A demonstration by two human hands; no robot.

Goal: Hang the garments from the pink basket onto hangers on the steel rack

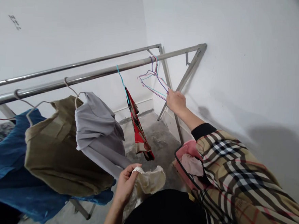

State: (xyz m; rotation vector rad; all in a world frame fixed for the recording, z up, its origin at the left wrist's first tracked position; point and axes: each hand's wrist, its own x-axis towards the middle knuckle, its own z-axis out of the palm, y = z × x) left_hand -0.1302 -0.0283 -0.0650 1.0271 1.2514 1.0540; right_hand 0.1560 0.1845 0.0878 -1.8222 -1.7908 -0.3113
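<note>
My left hand [126,183] is closed around a cream-white cloth [151,181], held low in front of me. My right hand [175,101], in a plaid sleeve, reaches up and pinches the lower edge of a bunch of empty wire hangers [153,78] hooked on the near steel rail [95,74]. A red patterned garment [138,125] dangles from a turquoise hanger between my hands.
On the rail to the left hang a grey garment [97,128], an olive one [60,146] and a blue one [5,160]. A pink basket [187,152] with laundry sits on the concrete floor by my right arm. White walls meet in the corner behind the rack.
</note>
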